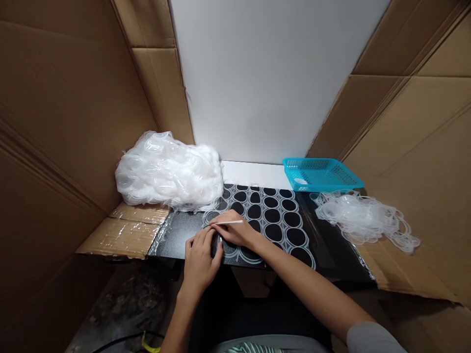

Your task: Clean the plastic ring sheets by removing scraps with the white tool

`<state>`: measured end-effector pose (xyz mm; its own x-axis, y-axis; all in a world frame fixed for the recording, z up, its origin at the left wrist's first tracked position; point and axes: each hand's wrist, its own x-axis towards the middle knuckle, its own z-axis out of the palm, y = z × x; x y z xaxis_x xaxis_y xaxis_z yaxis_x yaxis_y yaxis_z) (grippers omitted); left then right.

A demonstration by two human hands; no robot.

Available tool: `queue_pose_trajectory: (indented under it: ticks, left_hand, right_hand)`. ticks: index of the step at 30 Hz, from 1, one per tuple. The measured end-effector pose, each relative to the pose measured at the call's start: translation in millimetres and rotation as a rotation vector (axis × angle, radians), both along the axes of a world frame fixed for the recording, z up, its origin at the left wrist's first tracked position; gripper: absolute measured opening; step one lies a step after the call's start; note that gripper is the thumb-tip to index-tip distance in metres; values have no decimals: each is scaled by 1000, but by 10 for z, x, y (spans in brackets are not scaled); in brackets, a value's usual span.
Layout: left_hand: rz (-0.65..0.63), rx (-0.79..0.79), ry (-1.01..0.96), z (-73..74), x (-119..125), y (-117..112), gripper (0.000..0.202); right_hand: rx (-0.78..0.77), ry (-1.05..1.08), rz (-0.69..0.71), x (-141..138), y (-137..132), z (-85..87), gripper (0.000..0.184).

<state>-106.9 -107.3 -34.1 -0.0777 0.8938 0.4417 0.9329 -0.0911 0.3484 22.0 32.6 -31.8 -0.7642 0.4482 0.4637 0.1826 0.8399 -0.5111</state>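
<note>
A translucent white sheet with rows of round holes [282, 229] lies flat on the black tabletop, which shows dark through the holes. My right hand [235, 229] is closed around a thin white stick-like tool [230, 222] at the sheet's left side. The tool's tip and exact kind are hard to make out. Beside it, my left hand [200, 252] rests on the sheet's left edge near the front, thumb apart and fingers stretched forward. Its fingertips come close to the right hand's fingers, and what lies beneath them is hidden.
A large heap of clear plastic film pieces [169, 171] sits at the back left. At the back right stands a blue plastic basket [324, 187] with a small white piece inside. Loose translucent ring scraps [360, 215] lie in front of it. Cardboard walls [66, 98] enclose both sides.
</note>
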Motion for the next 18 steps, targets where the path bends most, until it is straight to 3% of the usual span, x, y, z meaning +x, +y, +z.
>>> queue_pose_trajectory:
  ticks: [3, 6, 13, 18]
  left_hand:
    - [-11, 27, -30, -14, -49, 1, 28]
    - [-1, 43, 0, -35, -61, 1, 24]
    - [23, 44, 40, -26, -15, -8, 24]
    - [45, 54, 35, -39, -20, -7, 23]
  right_hand:
    - [-288, 40, -64, -8, 12, 63, 21]
    - [-448, 50, -109, -29, 36, 128, 20]
    - [-589, 121, -140, -86, 60, 121, 22]
    - [-520, 90, -129, -88, 26, 121, 21]
